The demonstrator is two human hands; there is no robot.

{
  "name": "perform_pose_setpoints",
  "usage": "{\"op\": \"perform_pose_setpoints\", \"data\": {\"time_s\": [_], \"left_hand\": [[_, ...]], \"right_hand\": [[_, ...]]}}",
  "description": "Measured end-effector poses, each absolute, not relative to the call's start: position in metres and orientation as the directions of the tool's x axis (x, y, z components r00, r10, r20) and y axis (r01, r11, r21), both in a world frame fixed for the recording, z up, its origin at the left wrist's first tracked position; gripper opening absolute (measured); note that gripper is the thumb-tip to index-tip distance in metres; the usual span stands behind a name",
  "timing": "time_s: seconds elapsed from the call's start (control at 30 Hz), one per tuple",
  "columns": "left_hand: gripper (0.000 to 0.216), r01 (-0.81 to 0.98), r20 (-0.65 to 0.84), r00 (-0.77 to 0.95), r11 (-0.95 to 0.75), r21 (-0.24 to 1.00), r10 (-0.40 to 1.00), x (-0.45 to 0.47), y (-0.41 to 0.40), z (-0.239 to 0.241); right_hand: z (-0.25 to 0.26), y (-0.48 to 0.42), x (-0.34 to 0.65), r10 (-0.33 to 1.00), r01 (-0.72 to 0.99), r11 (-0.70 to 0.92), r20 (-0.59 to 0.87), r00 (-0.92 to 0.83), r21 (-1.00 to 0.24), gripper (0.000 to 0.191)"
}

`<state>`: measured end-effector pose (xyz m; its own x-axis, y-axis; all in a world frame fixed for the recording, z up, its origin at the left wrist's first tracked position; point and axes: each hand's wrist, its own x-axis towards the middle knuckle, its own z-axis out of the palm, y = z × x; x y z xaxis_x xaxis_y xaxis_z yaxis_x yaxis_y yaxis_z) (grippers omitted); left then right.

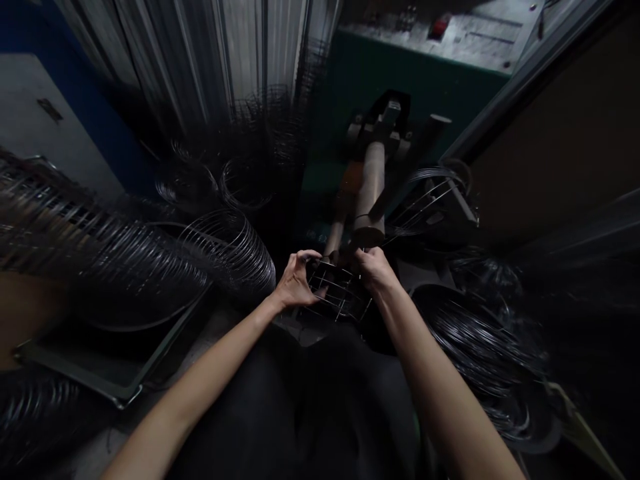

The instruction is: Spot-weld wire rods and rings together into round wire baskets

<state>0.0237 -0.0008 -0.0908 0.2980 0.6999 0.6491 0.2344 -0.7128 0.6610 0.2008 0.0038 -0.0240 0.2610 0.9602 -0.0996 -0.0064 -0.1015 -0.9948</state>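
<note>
A small wire basket frame with a square grid sits low in front of me, just below the machine's round arm. My left hand grips its left side, thumb and fingers curled around the wires. At its upper right edge, my right hand is closed, its fingertips pressed together near a wire; what lies inside the pinch is hidden. Right above that hand is the end of a thick metal cylinder, part of the machine. A thinner rod runs beside it, behind the basket frame.
A green machine with a red switch stands ahead. Coiled wire rings and a long stack of wire rings are on the left, above a metal-edged tray. Bundled wire lies at the right.
</note>
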Motion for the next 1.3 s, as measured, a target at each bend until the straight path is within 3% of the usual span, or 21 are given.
{"op": "perform_pose_setpoints", "data": {"time_s": [0.17,0.5,0.63,1.03,1.3], "left_hand": [[0.069,0.245,0.650,0.302,-0.716,0.654,0.697,0.024,0.003,-0.086],[0.074,0.215,0.609,0.354,-0.696,0.685,0.710,0.019,0.004,-0.079],[0.079,0.221,0.584,0.367,-0.678,0.701,0.724,0.015,0.006,-0.083],[0.071,0.188,0.628,0.280,-0.683,0.706,0.726,0.003,0.005,-0.080],[0.073,0.135,0.668,0.271,-0.714,0.687,0.693,0.001,0.016,-0.086]], "right_hand": [[-0.026,0.008,0.202,0.954,-0.007,-0.094,-0.092,0.284,-0.996,0.038],[-0.015,0.004,0.197,0.882,-0.211,-0.129,-0.210,0.422,-0.969,0.022],[-0.003,-0.002,0.199,0.905,-0.337,-0.168,-0.280,0.319,-0.926,0.022],[-0.018,0.009,0.191,0.931,-0.299,-0.137,-0.226,0.287,-0.944,0.036],[-0.019,0.016,0.184,0.927,-0.275,-0.108,-0.197,0.321,-0.955,0.033]]}}
